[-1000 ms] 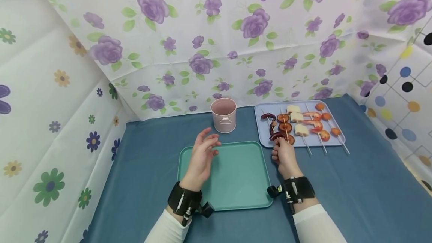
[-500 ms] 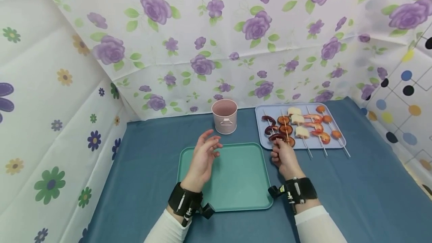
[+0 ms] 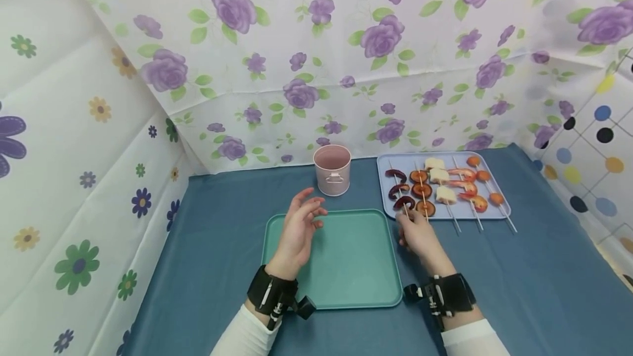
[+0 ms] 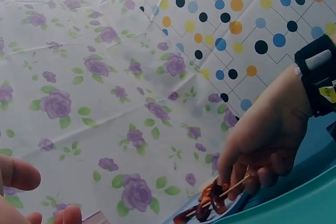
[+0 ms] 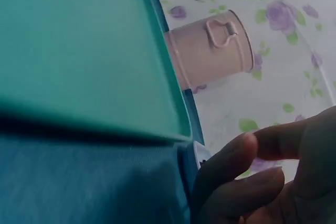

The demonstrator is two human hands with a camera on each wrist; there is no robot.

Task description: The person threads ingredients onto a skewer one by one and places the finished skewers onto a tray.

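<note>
My right hand [image 3: 417, 235] is at the front left edge of the pale blue tray [image 3: 465, 215]. Its thumb and fingertips pinch the bare stick end of a skewer [image 3: 404, 202] threaded with dark red curved pieces. In the left wrist view, that skewer [image 4: 207, 203] slants up into the fingers of the right hand [image 4: 262, 156]. The right wrist view shows the thumb and fingers of the right hand [image 5: 252, 182], the skewer hidden behind them. My left hand [image 3: 296, 232] hovers over the left side of the green tray [image 3: 351, 257], fingers loosely bent, holding nothing.
Beside the held skewer lie a mushroom skewer [image 3: 422, 190], a skewer of white cubes [image 3: 446, 195], a shrimp skewer [image 3: 465, 185] and one of orange balls [image 3: 496, 198]. A pink bucket [image 3: 332, 172] stands behind the green tray. Patterned cloth walls [image 3: 296, 43] enclose the table's back and sides.
My right hand has drawn back toward me, from the lowest dark red piece to the stick's end, uncovering that piece. The left hand stays in place. The view has shifted slightly.
</note>
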